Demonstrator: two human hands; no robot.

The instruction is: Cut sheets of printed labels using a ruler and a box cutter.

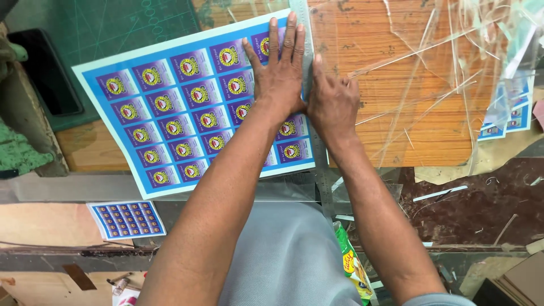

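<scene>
Green cutting mat (113, 25) at upper left. Clear plastic offcuts (447, 62) strewn over wooden surface (430, 130). Small blue label sheet (127, 219) lies below, near a green-capped bottle (347, 258).

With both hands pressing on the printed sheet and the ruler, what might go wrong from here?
1. The metal ruler is pinned mainly by the right hand; if it slips, the edge line could drift into the outer column of labels.
2. The label sheet overhangs the wooden board toward the person, so under the left hand it might bend or shift.
3. Loose clear plastic strips beside the ruler could slide underneath and tilt it.
</scene>
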